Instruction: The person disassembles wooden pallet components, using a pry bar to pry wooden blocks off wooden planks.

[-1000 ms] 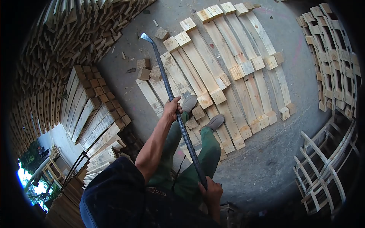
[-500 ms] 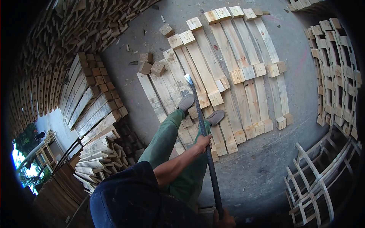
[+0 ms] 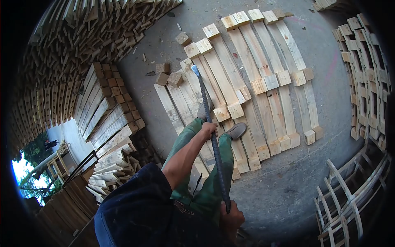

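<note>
A long dark ribbed metal bar with a bright flattened tip slants across the middle of the view, over my legs. My left hand is closed around its middle. Near its lower end, my right hand is wrapped round it. The tip hangs over wooden boards with blocks laid in rows on the floor. My shoes are among these boards, one partly hidden behind the bar.
Loose wood blocks lie at the left end of the boards. Stacked beams and a large heap of slats fill the left. Pallets stand at the right, with a slatted wooden frame below them on the concrete floor.
The bar first swung down and right with both hands, its tip dropping over the boards. Since then, it has risen slightly and moved left, with both hands still round it.
</note>
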The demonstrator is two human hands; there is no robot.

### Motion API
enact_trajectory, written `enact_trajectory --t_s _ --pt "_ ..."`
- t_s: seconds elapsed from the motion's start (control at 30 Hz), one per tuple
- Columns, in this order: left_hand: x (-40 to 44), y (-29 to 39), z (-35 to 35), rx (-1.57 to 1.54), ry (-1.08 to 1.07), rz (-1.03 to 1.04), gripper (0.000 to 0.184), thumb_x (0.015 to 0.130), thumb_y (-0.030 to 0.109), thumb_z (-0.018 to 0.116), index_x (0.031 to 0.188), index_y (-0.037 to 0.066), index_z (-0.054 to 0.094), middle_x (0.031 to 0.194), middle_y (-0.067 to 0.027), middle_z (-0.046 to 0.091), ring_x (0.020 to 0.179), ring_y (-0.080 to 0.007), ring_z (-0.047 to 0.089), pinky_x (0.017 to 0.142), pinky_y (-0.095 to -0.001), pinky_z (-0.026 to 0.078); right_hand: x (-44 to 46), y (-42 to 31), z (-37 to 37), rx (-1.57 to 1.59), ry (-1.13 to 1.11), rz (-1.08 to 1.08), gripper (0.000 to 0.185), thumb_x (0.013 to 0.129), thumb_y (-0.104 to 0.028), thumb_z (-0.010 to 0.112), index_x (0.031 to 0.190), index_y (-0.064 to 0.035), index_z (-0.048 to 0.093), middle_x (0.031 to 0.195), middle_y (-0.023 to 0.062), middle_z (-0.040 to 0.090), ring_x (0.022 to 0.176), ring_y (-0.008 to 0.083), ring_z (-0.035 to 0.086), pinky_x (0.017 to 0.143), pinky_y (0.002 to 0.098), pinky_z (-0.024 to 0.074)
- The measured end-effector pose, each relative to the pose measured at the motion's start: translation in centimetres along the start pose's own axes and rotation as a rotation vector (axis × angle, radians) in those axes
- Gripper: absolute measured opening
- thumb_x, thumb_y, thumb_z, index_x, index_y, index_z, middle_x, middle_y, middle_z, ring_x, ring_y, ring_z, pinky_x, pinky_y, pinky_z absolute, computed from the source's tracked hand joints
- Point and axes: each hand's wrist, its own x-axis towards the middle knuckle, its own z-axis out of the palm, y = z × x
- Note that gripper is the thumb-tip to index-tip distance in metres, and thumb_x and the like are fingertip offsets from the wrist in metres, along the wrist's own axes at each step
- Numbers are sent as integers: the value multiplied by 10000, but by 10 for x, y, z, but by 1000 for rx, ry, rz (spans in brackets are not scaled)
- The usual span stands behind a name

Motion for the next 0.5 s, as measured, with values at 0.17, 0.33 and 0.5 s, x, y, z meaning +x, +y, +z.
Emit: enact_trajectory --t_s 0.17,0.33,0.5 --pt "26 27 5 -28 23 90 115 820 80 573 822 5 486 567 -80 459 428 -231 455 395 -395 422 30 4 15 134 24 -11 244 785 -322 627 824 -83 596 608 106 608 490 299 566 510 390 414" --pt "26 14 7 10 50 69 92 827 63 560 800 -7 508 563 -85 457 420 -226 443 389 -378 414 29 27 37 205 18 9 228 792 -314 623 829 -90 603 618 128 599 534 351 561 536 428 437" --pt "25 -2 11 16 91 113 120 833 68 568 760 -12 515 550 -76 447 405 -219 433 379 -359 403 19 40 33 280 24 -37 233 785 -307 635 821 -79 603 628 126 603 521 341 558 525 414 435"
